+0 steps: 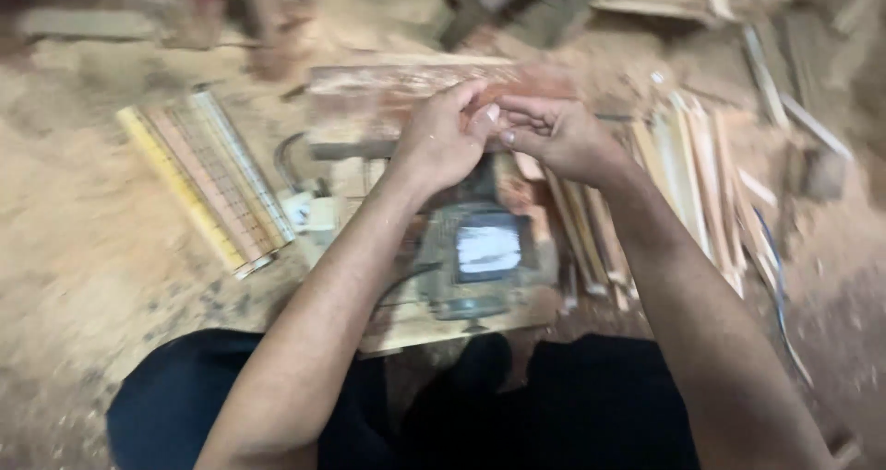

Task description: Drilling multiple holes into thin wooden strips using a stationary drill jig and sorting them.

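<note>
left hand (441, 142) and right hand (554, 136) are meeting fingertip to fingertip over a wood block (369, 101), just above a grey motor (480, 258). both are curling partly closed; blur is hiding whether they are pinching anything. rulers (212, 179) are lying to the left, wood strips (692, 175) to the right, on sawdust.

Dim, warm light, heavy motion blur throughout (edges smeared worst).
</note>
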